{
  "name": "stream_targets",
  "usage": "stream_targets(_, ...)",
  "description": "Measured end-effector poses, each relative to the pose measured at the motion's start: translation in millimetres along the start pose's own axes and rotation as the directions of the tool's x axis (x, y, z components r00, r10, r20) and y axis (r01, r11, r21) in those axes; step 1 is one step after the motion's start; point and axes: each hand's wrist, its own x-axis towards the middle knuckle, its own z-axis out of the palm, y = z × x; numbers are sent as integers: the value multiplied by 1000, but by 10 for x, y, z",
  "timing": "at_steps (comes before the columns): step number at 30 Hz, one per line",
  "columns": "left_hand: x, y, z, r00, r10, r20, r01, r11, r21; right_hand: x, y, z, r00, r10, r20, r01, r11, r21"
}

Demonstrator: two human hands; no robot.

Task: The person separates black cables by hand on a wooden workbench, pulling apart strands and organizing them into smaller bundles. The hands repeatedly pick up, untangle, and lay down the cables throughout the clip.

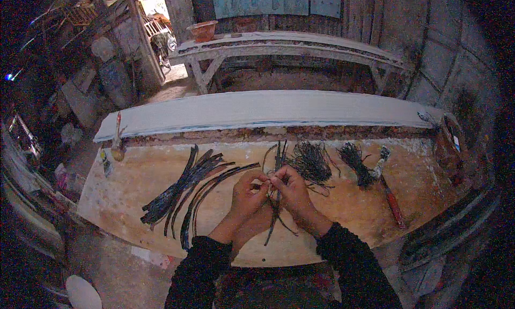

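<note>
My left hand (250, 193) and my right hand (292, 193) meet over the middle of the board, both closed in a pinch with their fingertips nearly touching. Between and below them runs a small bunch of thin dark strips (280, 154), its ends spreading above and below my fingers. What exactly lies between the fingertips is partly hidden. Left of my hands lies a thick bundle of long, flat dark strips (174, 193), with several loose curved strips (206, 188) beside it. A tangle of thin dark strands (311, 161) is just beyond my right hand.
The wooden board (139, 172) backs onto a whitish raised ledge (268, 107). At right lie a tied dark bundle (357, 166) and a red-handled tool (392, 201). A red-tipped upright tool (118, 132) is far left. Behind stands a long bench (289, 50) with a reddish basin (203, 31).
</note>
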Motion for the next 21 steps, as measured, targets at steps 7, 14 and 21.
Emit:
stream_targets(7, 31, -56, 34, 999, 45, 8, -44, 993, -106, 19, -91, -56, 960, 269, 75, -279, 915, 293)
stream_targets(14, 115, -115, 6, 963, -268, 39, 256, 855, -451, 63, -4, 28, 990, 118, -79, -113, 992, 61)
stream_targets(21, 128, -59, -43, 940, -337, 51, 314, 796, -518, 64, -7, -23, 951, -309, -30, 281, 896, -343)
